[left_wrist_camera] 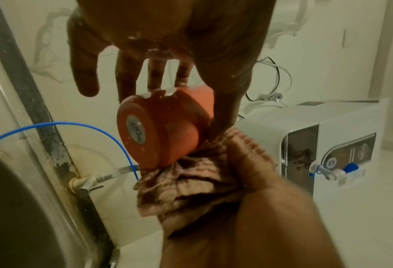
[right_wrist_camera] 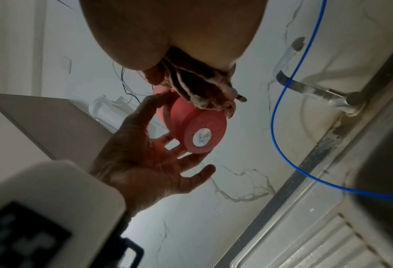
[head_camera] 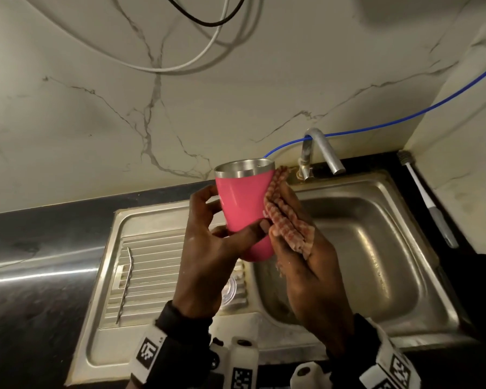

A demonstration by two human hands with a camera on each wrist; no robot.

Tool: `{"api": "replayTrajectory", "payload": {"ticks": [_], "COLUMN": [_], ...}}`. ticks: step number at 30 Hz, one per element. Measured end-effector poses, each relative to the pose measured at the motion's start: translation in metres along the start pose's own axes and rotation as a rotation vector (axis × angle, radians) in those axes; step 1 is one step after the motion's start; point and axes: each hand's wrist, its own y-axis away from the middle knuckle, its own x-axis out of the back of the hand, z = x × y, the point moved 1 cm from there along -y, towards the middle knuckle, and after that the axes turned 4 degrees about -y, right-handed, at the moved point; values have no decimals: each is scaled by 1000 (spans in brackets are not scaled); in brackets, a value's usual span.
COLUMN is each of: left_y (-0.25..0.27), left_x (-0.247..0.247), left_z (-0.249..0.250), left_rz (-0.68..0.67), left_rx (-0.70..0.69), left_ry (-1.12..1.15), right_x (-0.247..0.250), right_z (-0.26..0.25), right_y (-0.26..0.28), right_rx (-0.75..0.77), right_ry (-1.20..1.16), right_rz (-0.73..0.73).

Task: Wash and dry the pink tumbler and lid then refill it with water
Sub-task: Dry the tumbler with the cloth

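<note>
The pink tumbler (head_camera: 243, 209) is held upright over the sink (head_camera: 399, 279), mouth up, at about the centre of the head view; the left hand (head_camera: 205, 248) holds it low on its wall, thumb across the front and fingers (head_camera: 208, 197) curled loosely round the far side, the little finger standing clear in the left wrist view. The right hand (head_camera: 306, 256) presses a ridged scrubbing cloth (head_camera: 285, 220) flat against the tumbler's 3 o'clock side, fingers straight and together behind it.

To scrub well, I judge the left hand should turn the tumbler a little at a time while the cloth runs rim to base, so no strip is missed; the wet wall looks slippery, so the hold wants to stay low and firm; the base (right_wrist_camera: 201, 137) and the steel rim need their own pass.

Counted: one tumbler; one cloth; one bent metal straw (head_camera: 125, 284) on the drainboard at 9 o'clock; one tap (head_camera: 320, 153) at 1 o'clock; one blue tube (head_camera: 404, 119); what may be the clear lid (head_camera: 230, 290) lies below the left hand, mostly hidden; one brush-like tool (head_camera: 429, 203) on the bench at 3 o'clock.
</note>
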Motion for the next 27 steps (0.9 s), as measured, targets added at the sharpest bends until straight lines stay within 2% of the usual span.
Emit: {"api": "replayTrajectory", "payload": {"ticks": [4,9,13,16,19,23,27], "left_y": [6,9,0,-9,-15,-10,1], "left_x": [-3,-8,-10,-7,-7,-13,-22], "left_z": [1,3,14,18,17,5,-3], "left_rz": [22,30,85,115,130,84,55], "left_rx": [-59,-110,-198,-185,-163,-145,-128], "left_ry": [-58,-18,5,46,60,23,26], "right_x": [-1,-1,-5,-6,-9,-9,-2], "right_z": [-14,-24,-13,-4,-7,-19,-23], "right_y": [-12,-32,-24,-3,11,-6,-36], "right_rx": [9,6,-147,-181,-113,-6,-6], "right_ry": [12,-30,-230,-99,31,23,-41], "right_rz": [4,34,111,74,16,-8,55]}}
